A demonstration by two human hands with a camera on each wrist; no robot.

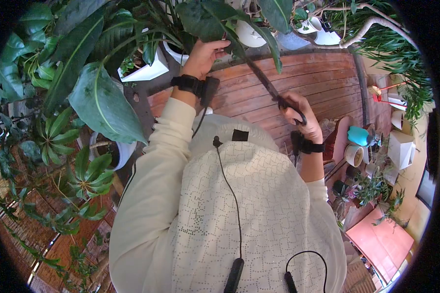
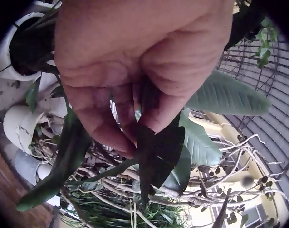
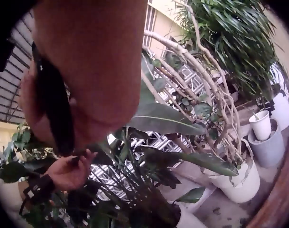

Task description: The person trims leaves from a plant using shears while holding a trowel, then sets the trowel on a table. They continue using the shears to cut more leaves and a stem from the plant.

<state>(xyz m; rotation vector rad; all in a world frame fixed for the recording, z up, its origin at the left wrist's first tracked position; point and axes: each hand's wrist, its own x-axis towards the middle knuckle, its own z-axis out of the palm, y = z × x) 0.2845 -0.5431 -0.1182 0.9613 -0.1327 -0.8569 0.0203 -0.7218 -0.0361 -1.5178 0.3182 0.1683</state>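
My left hand (image 1: 203, 57) reaches up to the large-leaved plant. In the left wrist view its thumb and fingers pinch a dark green leaf (image 2: 161, 154) with a notched edge, which hangs below the fingertips. My right hand (image 1: 302, 116) grips the black handle of long dark scissors (image 1: 266, 82), their far end pointing toward the leaf near the left hand. The black handle (image 3: 54, 104) crosses the palm side in the right wrist view; the fingers hide part of it. Another broad leaf (image 1: 105, 100) droops left of the left forearm.
White pots (image 1: 151, 66) stand under the foliage. A reddish wooden deck (image 1: 259, 93) lies before me. Bare curved branches (image 1: 371, 24) arch at upper right. Off to the right are a turquoise container (image 1: 358, 136) and a white planter (image 1: 401, 149).
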